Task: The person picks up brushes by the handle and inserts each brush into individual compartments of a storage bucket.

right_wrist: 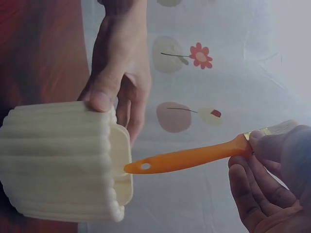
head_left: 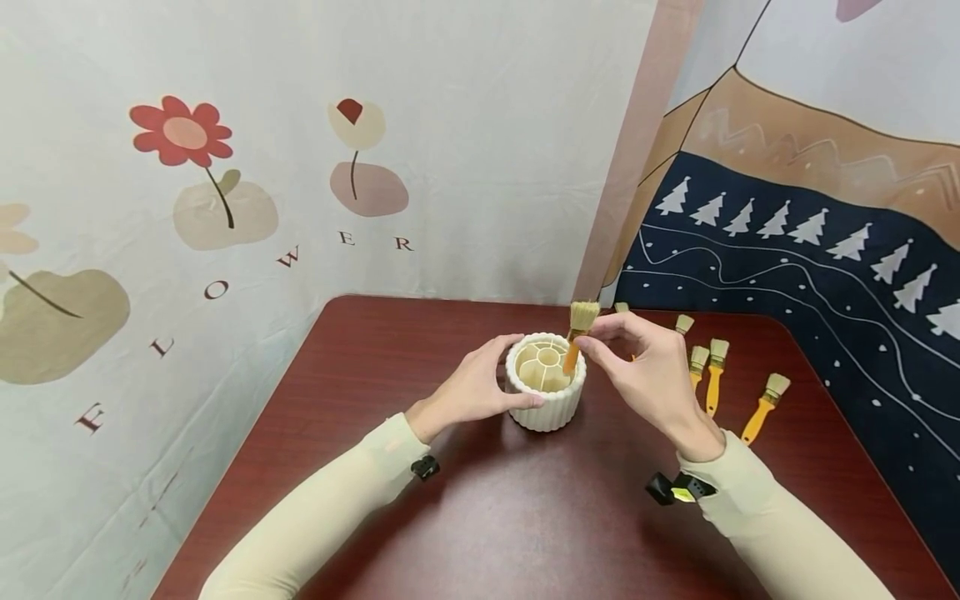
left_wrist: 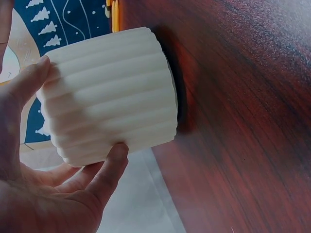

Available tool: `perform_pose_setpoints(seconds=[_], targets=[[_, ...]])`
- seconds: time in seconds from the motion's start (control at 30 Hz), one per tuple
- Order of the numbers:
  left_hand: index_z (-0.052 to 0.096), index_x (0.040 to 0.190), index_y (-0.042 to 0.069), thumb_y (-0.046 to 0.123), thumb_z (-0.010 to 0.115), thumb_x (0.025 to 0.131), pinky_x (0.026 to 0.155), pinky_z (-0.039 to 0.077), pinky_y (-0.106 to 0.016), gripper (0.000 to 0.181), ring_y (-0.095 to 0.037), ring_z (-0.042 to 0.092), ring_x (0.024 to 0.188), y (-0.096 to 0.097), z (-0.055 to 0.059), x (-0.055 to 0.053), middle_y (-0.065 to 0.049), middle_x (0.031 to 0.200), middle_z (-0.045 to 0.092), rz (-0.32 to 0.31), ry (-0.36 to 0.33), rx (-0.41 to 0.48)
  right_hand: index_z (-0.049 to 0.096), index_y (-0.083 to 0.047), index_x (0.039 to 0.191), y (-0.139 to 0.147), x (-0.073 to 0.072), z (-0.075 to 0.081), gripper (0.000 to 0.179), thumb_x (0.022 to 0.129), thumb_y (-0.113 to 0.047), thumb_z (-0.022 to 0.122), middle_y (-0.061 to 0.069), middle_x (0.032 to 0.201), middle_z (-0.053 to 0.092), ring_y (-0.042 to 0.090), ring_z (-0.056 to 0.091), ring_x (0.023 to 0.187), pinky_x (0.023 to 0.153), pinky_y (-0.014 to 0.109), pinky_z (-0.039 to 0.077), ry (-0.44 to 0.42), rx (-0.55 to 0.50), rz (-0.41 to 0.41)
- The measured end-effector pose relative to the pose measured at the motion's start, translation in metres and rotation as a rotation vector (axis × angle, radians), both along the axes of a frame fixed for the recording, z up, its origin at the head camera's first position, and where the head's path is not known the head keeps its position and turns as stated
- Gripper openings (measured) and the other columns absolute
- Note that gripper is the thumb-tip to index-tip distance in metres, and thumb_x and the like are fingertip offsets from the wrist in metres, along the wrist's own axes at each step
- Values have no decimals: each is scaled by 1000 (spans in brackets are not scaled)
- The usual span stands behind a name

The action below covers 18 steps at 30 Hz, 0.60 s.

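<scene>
A cream, ribbed round brush holder (head_left: pixel 549 414) with inner compartments stands upright on the table. My left hand (head_left: pixel 471 385) grips it from the left, thumb on the near rim and fingers around the far side. In the left wrist view, fingertips touch the holder's ribbed wall (left_wrist: pixel 112 92). My right hand (head_left: pixel 651 371) pinches a paintbrush (head_left: pixel 572 357) near its metal band, bristles up. The orange handle (right_wrist: pixel 194 158) slants down, its holed end at the holder's mouth. From the head view, the compartment under that end cannot be told.
Several more paintbrushes with yellow-orange handles lie on the right of the dark red table (head_left: pixel 390 350), among them one paintbrush (head_left: pixel 765 407) farthest right and another paintbrush (head_left: pixel 715 379) beside my right wrist. Printed cloths (head_left: pixel 480 150) hang behind the table.
</scene>
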State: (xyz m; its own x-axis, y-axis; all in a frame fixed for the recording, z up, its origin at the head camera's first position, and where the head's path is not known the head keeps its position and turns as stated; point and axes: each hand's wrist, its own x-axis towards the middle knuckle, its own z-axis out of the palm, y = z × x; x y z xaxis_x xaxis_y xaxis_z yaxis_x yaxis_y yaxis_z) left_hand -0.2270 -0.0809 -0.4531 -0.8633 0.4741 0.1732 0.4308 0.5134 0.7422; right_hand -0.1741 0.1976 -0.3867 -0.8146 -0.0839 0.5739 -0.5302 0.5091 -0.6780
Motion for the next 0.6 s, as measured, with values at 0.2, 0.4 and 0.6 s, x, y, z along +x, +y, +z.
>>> perform_pose_setpoints(seconds=[0.2,0.4,0.6], targets=[[51,171,9,38,107,85,112,70,-44,107,-28,79,134,-1,-2,-1,-11,160,68,-13,-10,14,86,-13,114,-4,-2,-7,19,98,-9,95,1,104,89,3,77,84,79,11,64,0,-3,29],[50,171,9,36,108,85,110,70,-46,107,-31,80,132,-1,-1,-2,-11,159,68,-25,-23,25,86,-15,113,-5,-7,-16,17,99,-9,95,-1,101,89,4,77,83,76,12,61,11,19,57],[50,171,7,39,107,86,111,70,-46,108,-31,80,133,-2,0,-2,-13,159,69,-23,-13,17,86,-15,114,-5,-10,-25,21,97,-6,95,1,105,89,5,79,86,80,12,64,-5,36,107]])
